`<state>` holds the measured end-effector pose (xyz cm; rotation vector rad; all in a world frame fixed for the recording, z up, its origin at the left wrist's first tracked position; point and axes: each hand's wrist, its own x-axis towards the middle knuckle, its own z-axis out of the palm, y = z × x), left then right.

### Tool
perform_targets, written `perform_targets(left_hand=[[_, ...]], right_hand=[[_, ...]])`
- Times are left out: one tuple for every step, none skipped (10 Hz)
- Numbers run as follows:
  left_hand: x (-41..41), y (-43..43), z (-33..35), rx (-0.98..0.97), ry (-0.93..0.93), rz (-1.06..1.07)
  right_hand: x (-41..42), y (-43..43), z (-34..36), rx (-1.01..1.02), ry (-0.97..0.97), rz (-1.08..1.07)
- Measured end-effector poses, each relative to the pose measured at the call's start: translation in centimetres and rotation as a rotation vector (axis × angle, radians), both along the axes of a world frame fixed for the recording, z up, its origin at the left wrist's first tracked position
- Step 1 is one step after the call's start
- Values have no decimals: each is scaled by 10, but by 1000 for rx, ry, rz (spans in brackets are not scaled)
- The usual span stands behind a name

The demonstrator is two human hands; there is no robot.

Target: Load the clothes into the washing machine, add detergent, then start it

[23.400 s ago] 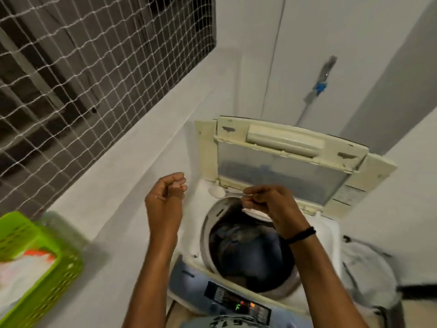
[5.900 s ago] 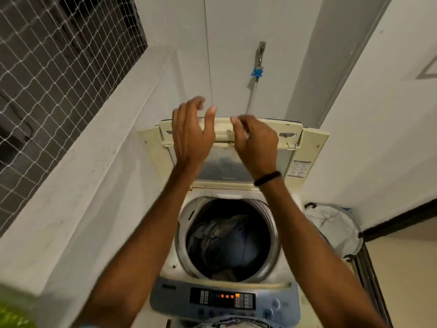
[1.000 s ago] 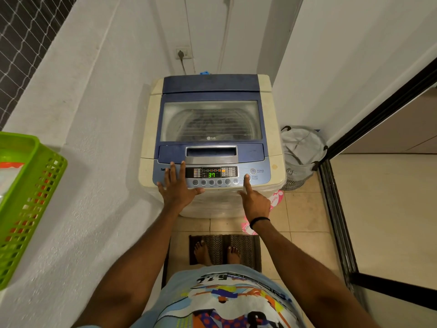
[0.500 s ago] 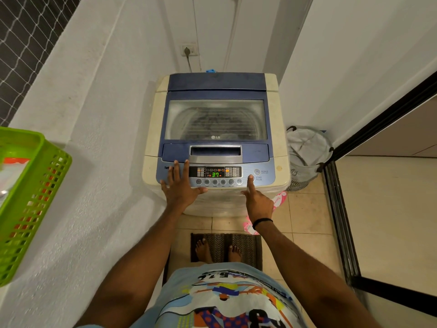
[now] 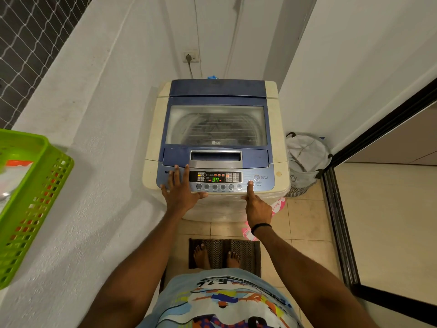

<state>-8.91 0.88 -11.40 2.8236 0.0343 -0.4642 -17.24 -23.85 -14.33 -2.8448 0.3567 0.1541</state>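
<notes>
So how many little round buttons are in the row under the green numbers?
6, side by side in a row under the display, between the left hand and the right hand. None look hidden.

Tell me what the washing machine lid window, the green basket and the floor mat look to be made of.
Lid window: clear glass or plastic, slightly hazy; the drum shows through it, but the look cannot settle which. Green basket: moulded plastic, glossy, with a regular grid of holes in its wall. Floor mat: dark, matte, with a zigzag ribbed pattern, probably woven fibre or rubber.
</notes>
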Motion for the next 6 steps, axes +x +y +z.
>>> perform_targets(left_hand=[[-1,0,2,-3,5,-3],[-1,-1,7,-4,16,-4],[-1,-2,12,-3,18,-4],[-5,0,13,-15,24,-7],[2,-1,23,-53,9,6],[23,-9,54,-143,-179,28]], right_hand=[[-3,2,2,-4,8,-5],[-9,3,10,10,-21,-84],[-12,7,16,16,-47,-101],[-12,10,20,40,-136,-78],[0,13,34,56,-215,-88],[30,17,56,99,-327,-89]])
